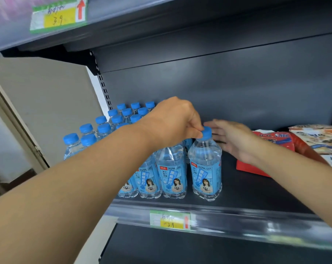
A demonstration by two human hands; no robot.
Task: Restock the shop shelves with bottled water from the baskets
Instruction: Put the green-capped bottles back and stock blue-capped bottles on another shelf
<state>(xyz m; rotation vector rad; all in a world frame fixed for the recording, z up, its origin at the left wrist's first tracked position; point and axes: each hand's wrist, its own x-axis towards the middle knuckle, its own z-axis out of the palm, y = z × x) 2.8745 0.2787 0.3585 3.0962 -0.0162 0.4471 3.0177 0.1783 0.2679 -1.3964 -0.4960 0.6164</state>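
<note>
My left grip (172, 122) pinches the blue cap (206, 132) of a water bottle (206, 168). The bottle stands upright at the front of the shelf (256, 197), just beside the last front-row bottle at its nine o'clock. My right grip (235, 140) is released, fingers straight. It hovers just past the bottle at its two o'clock and touches nothing that I can see.

Done so far, by my judgement: a block of bottles (112, 122), several rows deep, fills the shelf's nine o'clock end.

Still to do: the dark run of shelf from this bottle toward three o'clock, up to the red snack packs (275, 141), has room for more. The baskets are out of view, so I cannot tell how much stock remains.
</note>
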